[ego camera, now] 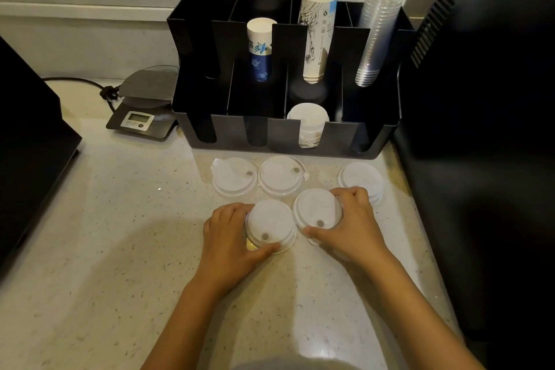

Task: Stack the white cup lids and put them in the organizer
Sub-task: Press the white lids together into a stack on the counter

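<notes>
Viewed from above: left hand [231, 237] with fingers curled around a white lid [271, 224], right hand [350, 224] pinching the edge of another lid [316, 209] just beside it, both on a pale speckled counter [105, 234]. Farther back, two loose lids [258, 176] and a short lid stack [362, 180] at right, before a black organizer [285, 135] holding lids [307, 122], printed paper cups [259, 48] with unreadable writing, clear cups [375, 39]. At left, a digital scale [141, 108] against a dim wall
</notes>
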